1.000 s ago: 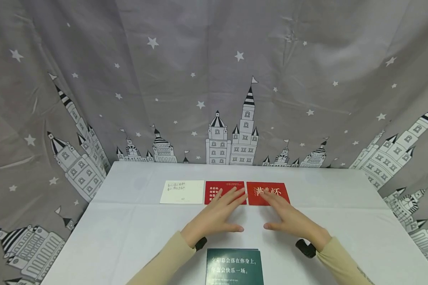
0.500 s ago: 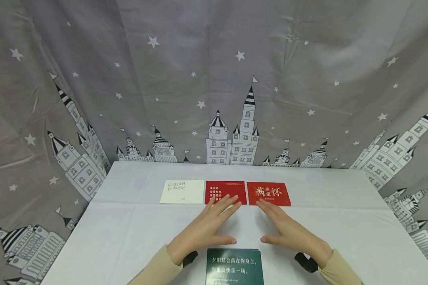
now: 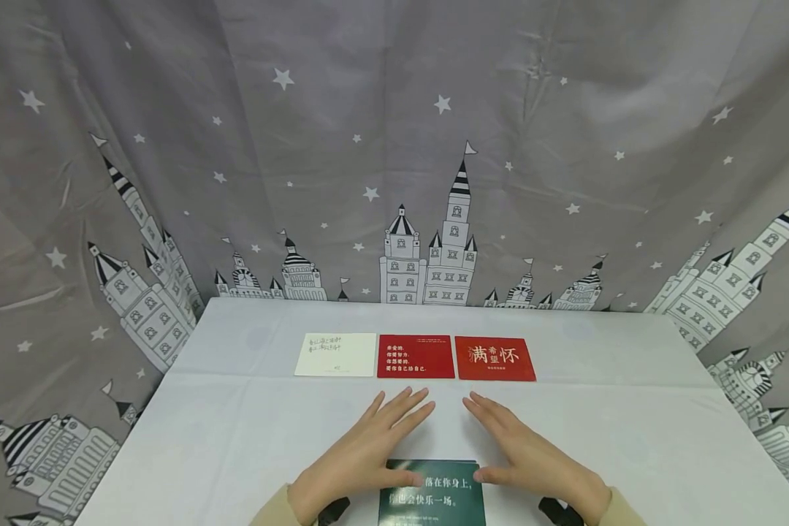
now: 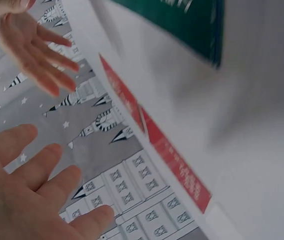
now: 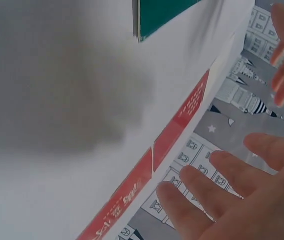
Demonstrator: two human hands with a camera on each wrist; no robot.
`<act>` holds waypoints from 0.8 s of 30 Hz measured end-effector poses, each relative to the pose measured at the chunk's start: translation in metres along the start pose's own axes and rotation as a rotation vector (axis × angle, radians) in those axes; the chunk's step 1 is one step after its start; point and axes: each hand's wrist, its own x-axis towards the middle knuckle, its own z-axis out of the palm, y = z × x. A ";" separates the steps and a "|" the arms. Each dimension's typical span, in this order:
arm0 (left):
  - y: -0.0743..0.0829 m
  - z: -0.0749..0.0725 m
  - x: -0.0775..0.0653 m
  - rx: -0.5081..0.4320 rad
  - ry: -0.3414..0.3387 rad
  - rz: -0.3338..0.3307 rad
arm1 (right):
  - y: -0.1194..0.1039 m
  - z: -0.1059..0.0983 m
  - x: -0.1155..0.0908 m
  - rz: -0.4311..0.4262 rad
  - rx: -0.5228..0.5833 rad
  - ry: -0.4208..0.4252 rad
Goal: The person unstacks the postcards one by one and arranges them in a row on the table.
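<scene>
My left hand (image 3: 371,449) is held with fingers spread, its thumb over the upper left part of a stack of dark green cards (image 3: 450,504) printed with white text. Opposite it, my right hand (image 3: 526,453) has its fingers extended and its thumb by the stack's upper right edge. Both palms face inward, and neither hand holds anything. Beyond the fingertips three cards lie in a row: a cream card (image 3: 335,356) with handwriting, a red card (image 3: 416,356) with lines of white text, and another red card (image 3: 495,358) with large characters. The wrist views show both hands raised above the table.
A white cloth (image 3: 618,431) covers the table. Behind it hangs a grey curtain (image 3: 329,95) printed with stars and castles. The lower part of the green stack runs out of the head view. Dark wrist straps sit at both cuffs.
Both hands have drawn back from over the red cards toward the green stack, fingers staying extended. The red cards are now uncovered; the cards themselves have not moved.
</scene>
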 end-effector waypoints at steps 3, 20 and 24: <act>0.003 0.006 -0.007 -0.009 -0.008 0.000 | -0.003 0.004 -0.001 0.017 0.008 -0.014; 0.009 0.023 -0.033 -0.064 -0.070 -0.008 | -0.019 0.027 -0.009 0.164 0.092 -0.144; 0.009 0.029 -0.036 -0.073 -0.060 0.002 | -0.018 0.031 -0.012 0.095 0.091 -0.134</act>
